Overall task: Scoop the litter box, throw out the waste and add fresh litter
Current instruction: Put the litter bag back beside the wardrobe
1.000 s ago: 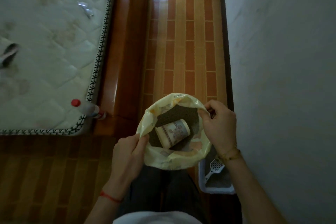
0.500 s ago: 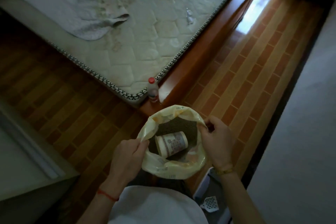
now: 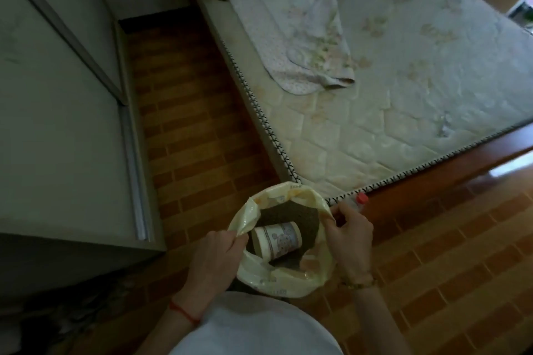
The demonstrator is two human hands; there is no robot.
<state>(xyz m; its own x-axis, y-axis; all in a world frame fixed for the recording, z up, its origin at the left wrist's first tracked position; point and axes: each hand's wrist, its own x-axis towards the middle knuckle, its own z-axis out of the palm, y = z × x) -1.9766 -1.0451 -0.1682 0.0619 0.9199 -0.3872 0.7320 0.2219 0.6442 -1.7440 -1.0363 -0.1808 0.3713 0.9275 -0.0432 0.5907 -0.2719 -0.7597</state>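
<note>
1. Nearest the camera, at the bottom edge of the view, is the person's pale shirt front [image 3: 253,328], seen from above.
2. The left hand [image 3: 215,261], with a thin red cord [image 3: 181,313] on its wrist, pinches the left rim of a pale yellow plastic bag [image 3: 288,282] between thumb and fingers.
3. The right hand [image 3: 350,236], with a gold-coloured bracelet [image 3: 357,282] on its wrist, pinches the bag's right rim the same way. Between them the two hands hold the bag's mouth wide open in the air above the floor.
4. Inside the bag lies a heap of dark grey-brown litter [image 3: 300,215]. A paper cup [image 3: 277,241] with a printed pattern lies on its side on top of the litter, its open end towards the left hand.
5. Below the bag is a floor [image 3: 461,253] of orange-brown brick-patterned tiles.
6. Just beyond the right hand, a small bottle with a red cap [image 3: 360,198] stands at the near corner of a bed.
7. The bed carries a bare quilted mattress [image 3: 418,89] with black-and-white stitching along its edge, set on a wooden frame [image 3: 461,170].
8. A crumpled floral cloth [image 3: 302,46] lies on the mattress towards its left edge.
9. To the left of the floor strip stands a grey cabinet [image 3: 57,124] with a sliding-door rail.
10. At the mattress's far left corner is a dim boxy object, too blurred to identify.
</note>
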